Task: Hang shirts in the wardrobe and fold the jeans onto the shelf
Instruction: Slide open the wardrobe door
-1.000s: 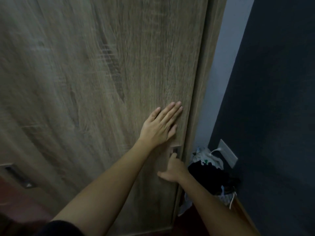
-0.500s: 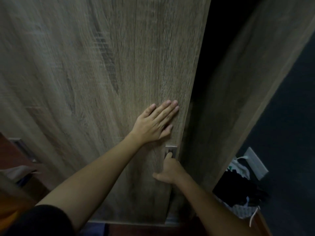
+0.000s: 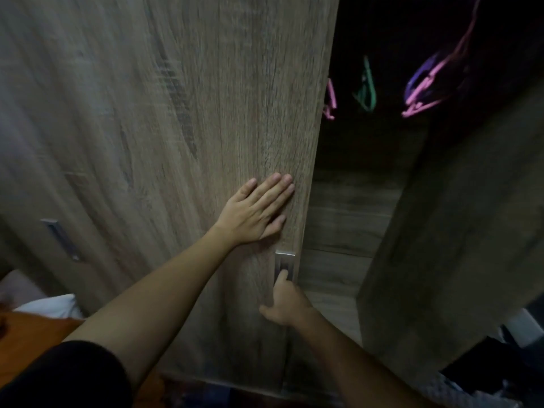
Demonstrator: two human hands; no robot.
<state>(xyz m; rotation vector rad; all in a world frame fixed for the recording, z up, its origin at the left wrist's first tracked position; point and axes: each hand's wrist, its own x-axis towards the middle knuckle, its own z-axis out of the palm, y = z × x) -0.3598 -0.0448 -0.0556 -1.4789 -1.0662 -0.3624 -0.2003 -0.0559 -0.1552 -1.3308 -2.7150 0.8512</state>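
No brand, label or writing can be read anywhere in the view.

A wood-grain sliding door (image 3: 182,142) fills the left and middle. The left hand (image 3: 256,212) lies flat and open on it, fingers together, palm against the wood near the door's right edge, gripping nothing. Just below it, the right hand (image 3: 284,304) reaches up with its fingers hooked into a recessed metal handle (image 3: 284,265) set at that same edge; the fingertips are hidden inside the recess, the thumb sticks out to the left.

To the right of the door edge, the wardrobe (image 3: 447,231) stands partly open and dark inside. Empty hangers dangle near the top: a pink one (image 3: 331,98) touching the door edge, a green one (image 3: 366,88), and a purple-and-pink cluster (image 3: 424,83) further right. Wooden panels (image 3: 344,231) show lower inside.

A second handle (image 3: 60,240) sits on the left. Dark clothes (image 3: 494,357) lie at the lower right, blurred. No shirts or jeans can be made out.
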